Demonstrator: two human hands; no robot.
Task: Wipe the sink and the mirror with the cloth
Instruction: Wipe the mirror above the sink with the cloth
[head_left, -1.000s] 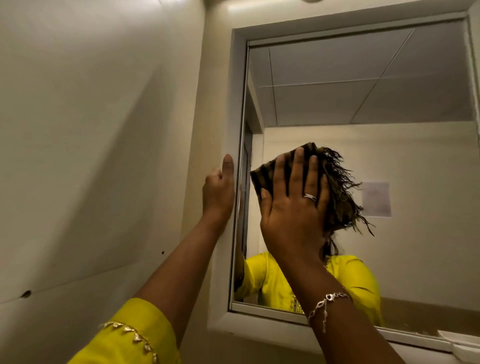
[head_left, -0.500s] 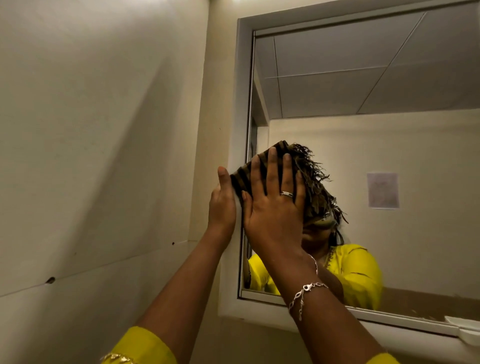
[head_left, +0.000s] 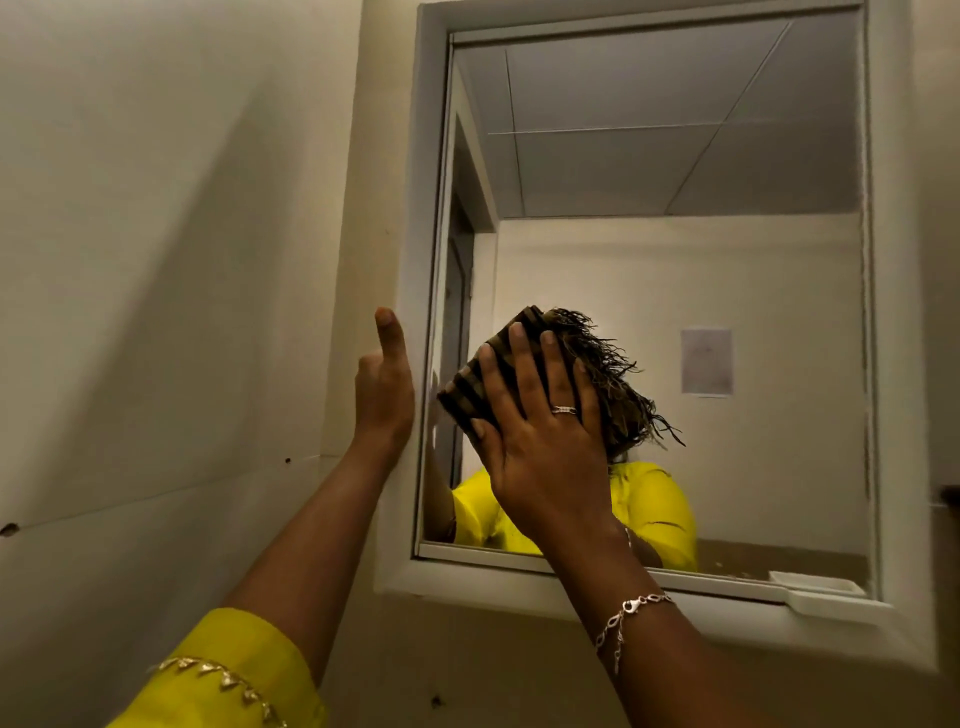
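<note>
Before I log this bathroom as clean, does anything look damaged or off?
Small dark holes mark the left wall, one at. The mirror looks intact, and the right hand presses the cloth flat against it.

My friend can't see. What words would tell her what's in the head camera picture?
A person's right hand presses a striped, fringed cloth flat against a wall mirror, low on its left side. The left hand rests open against the white mirror frame, and yellow sleeves show.
</note>
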